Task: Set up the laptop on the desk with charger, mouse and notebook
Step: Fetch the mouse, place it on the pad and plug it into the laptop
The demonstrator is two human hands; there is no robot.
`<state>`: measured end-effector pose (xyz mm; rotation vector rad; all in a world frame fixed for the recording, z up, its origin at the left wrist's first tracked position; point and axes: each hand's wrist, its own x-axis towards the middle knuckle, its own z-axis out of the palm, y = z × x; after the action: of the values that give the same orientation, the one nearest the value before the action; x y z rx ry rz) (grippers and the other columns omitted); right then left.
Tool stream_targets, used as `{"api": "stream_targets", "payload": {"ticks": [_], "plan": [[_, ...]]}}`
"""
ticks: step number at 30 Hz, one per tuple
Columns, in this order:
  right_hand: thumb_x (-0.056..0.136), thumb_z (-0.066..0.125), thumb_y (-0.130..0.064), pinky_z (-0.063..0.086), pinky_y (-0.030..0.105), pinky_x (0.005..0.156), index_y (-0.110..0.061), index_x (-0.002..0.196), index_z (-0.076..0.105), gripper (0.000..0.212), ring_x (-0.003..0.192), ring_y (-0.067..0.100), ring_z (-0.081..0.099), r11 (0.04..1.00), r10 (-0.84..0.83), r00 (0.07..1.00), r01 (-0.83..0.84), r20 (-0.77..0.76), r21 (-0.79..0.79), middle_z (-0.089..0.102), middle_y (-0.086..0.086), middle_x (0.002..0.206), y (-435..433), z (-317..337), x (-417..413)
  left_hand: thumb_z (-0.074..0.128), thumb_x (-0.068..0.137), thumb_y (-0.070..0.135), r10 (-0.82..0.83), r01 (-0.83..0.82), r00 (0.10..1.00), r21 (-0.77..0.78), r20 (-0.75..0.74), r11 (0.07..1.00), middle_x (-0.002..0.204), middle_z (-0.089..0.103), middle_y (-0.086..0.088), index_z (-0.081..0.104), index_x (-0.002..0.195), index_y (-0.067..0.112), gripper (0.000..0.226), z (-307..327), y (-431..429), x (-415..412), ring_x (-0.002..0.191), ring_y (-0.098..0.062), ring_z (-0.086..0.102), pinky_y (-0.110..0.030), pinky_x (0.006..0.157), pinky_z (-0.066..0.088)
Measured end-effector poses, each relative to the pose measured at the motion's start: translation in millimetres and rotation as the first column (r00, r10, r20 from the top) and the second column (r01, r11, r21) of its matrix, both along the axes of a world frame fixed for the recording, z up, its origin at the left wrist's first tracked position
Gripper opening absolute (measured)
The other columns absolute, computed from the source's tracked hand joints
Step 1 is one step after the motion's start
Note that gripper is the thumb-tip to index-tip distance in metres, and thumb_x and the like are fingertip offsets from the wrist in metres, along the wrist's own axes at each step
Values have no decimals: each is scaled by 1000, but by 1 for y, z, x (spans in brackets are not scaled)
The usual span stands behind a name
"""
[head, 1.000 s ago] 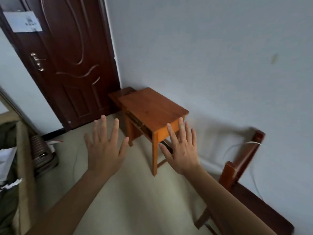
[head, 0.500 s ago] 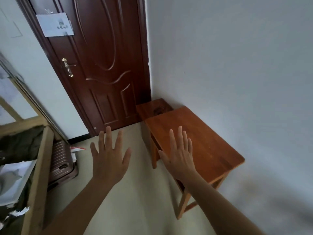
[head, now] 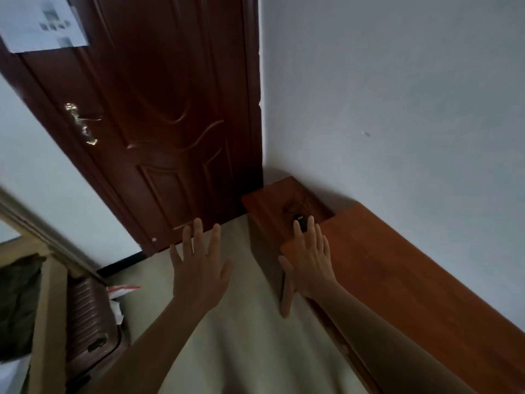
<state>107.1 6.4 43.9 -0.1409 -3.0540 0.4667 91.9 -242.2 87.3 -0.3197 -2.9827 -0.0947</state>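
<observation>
Dark door (head: 170, 123) shut in the corner. Wooden desk (head: 397, 280) along the white wall, lower stand (head: 270, 200) at its far end. Left hand (head: 200, 268) over the floor and right hand (head: 309, 260) over the desk corner, both spread flat, holding nothing. Small black mouse (head: 301, 220) on the stand, just past the right fingertips.

Both forearms bare, extended forward. Left hand (head: 200, 268) held up, fingers straight and spread, palm away. Right hand (head: 308, 261) likewise flat, fingers straight, thumb out.
</observation>
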Motion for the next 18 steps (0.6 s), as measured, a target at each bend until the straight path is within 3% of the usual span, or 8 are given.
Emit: {"api": "stream_targets", "payload": {"ticks": [6, 12, 18], "plan": [[97, 51, -54, 10, 44, 124, -30, 160, -10, 91, 156, 28, -11, 967, -206, 971, 221, 121, -128, -24, 7, 167, 9, -1, -79, 31, 93, 58, -182, 184, 980, -11, 80, 983, 159, 18, -19, 24, 153, 20, 72, 5, 24, -149, 144, -40, 22, -68, 101, 33], [98, 53, -53, 19, 51, 122, -27, 160, -12, 94, 156, 32, -4, 902, -392, 894, 420, 218, -98, -21, 9, 167, 64, -22, -150, 30, 91, 63, -337, 346, 928, -32, 161, 938, 159, 15, -16, 17, 153, 25, 74, -20, 82, -264, 144, -39, 22, -67, 98, 37], [99, 53, -48, 19, 49, 122, -20, 161, -9, 91, 156, 35, -2, 886, -413, 854, 457, 316, -74, -14, 15, 168, 112, -39, -226, 25, 91, 64, -365, 387, 904, -61, 223, 920, 162, 8, -16, 10, 154, 25, 75, -43, 130, -339, 146, -38, 15, -65, 103, 33]]}}
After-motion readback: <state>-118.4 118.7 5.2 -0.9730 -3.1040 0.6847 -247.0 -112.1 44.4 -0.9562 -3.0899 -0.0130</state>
